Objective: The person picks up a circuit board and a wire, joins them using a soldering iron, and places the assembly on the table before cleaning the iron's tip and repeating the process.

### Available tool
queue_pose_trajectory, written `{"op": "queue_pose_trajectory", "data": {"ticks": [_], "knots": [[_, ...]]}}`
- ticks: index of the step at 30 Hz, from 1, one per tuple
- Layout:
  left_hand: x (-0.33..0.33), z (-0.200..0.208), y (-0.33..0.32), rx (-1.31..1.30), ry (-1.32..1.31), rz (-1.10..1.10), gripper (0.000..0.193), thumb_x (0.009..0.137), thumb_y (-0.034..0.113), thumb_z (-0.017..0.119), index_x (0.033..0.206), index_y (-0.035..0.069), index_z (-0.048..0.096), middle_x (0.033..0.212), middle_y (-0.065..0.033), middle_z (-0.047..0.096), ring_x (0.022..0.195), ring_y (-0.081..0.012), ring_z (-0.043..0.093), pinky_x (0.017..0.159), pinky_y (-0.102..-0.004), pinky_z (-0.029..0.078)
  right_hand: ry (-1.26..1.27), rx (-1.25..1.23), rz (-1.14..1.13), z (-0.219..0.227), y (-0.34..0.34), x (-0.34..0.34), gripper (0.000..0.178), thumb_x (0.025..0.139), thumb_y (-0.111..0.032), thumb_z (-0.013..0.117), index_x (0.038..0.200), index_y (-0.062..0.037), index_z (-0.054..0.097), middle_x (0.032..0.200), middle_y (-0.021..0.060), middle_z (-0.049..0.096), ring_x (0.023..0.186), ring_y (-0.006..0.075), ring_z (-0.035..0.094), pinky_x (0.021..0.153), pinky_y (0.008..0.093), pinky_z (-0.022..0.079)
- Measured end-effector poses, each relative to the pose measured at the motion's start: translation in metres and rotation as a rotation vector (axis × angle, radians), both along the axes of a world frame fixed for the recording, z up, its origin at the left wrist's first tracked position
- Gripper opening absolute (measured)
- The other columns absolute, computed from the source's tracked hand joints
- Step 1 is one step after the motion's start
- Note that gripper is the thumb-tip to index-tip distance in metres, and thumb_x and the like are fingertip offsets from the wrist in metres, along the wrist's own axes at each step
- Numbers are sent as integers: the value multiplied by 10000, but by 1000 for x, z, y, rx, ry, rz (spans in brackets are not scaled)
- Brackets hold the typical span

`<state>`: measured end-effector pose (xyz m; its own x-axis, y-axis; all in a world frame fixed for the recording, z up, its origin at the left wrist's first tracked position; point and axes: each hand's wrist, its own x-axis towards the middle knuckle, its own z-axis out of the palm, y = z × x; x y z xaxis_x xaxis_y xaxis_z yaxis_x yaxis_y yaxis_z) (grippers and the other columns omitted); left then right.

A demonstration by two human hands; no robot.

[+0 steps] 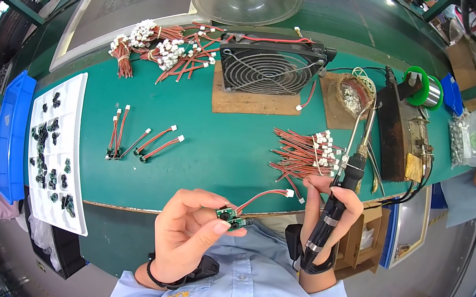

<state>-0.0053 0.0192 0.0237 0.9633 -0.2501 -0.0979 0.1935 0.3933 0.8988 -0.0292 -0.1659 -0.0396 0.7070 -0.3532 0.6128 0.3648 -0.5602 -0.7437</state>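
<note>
In front of my chest, my left hand (183, 234) pinches a small green circuit board (230, 218) between thumb and fingers. A short red-and-black cable (262, 195) with a white plug rises from the board toward the right. My right hand (345, 213) is closed round the black handle of a soldering iron (336, 204), whose metal tip points up and away. The fingertips of that hand reach the near edge of a pile of red cables with white plugs (309, 152); whether they pinch one I cannot tell.
Several boards with cables (124, 148) lie mid-left on the green bench (214, 145), beside a white tray (78, 199) of small boards and a blue bin (12, 125). A black fan (269, 71), more cable bundles (172, 53), a tip-cleaning pot (353, 94) and a solder spool (431, 93) stand farther back.
</note>
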Motion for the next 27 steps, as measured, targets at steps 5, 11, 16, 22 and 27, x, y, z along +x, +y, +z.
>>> {"op": "queue_pose_trajectory", "data": {"ticks": [5,11,16,22,27], "knots": [[4,-2,-2,2,87,-40,205,840,38,551,1014,-29,466,962,-149,554,859,-178,583,648,-331,589,236,-295,12,10,-8,4,480,767,-8,696,1153,-40,411,917,132,602,924,244,589,810,395,484],[9,-13,-2,-46,72,-42,175,854,-32,514,1014,-37,444,1056,-196,542,895,-191,601,746,-354,567,19,264,-118,18,-2,-37,639,696,-405,743,1173,-87,459,880,81,600,885,215,546,819,350,403],[7,-15,-12,54,-8,81,142,837,-17,535,954,-6,454,1020,-193,567,841,-167,587,678,-301,562,120,-234,377,37,-34,-60,620,612,-405,770,1103,-110,533,738,34,596,705,183,563,818,414,323],[6,-19,-11,54,-55,53,156,835,-37,534,965,-7,452,1034,-203,570,833,-157,585,688,-275,533,223,-145,462,40,-24,-63,461,618,-342,788,996,-142,616,701,-1,588,628,156,578,806,385,301],[6,-20,-7,74,-73,21,156,839,-40,531,970,-11,453,1032,-208,574,819,-158,584,704,-283,510,220,-181,474,40,-23,-60,497,604,-351,764,1014,-137,583,637,6,568,579,171,558,787,411,296]]}}
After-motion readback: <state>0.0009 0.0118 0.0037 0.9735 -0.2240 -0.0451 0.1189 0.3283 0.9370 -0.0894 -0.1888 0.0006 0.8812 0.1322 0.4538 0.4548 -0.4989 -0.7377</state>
